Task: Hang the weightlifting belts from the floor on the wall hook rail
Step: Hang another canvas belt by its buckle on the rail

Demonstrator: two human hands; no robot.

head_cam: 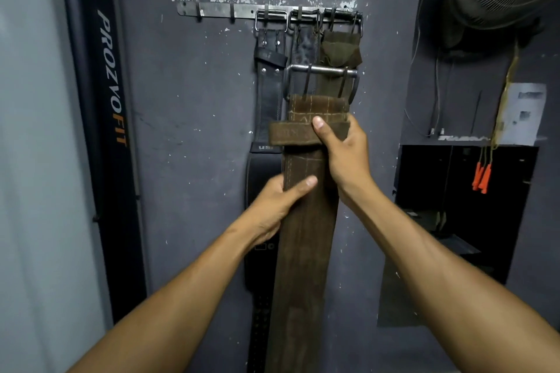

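Gripping brown belt (303,236) upright, left hand (272,206) and right hand (342,154) both closed on it below hook rail (218,10).

- "PROZVOFIT" (111,79) running vertically on dark banner (100,160) at 9 o'clock, last letters orange.
- "US" (263,147) on black belt (263,179), partly hidden.
- Faint stamped letters on brown belt (303,236) loop, unreadable.

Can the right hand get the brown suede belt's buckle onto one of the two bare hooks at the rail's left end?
Probably yes: both bare hooks hang unobstructed, and the right hand already grips the brown suede belt below its buckle.
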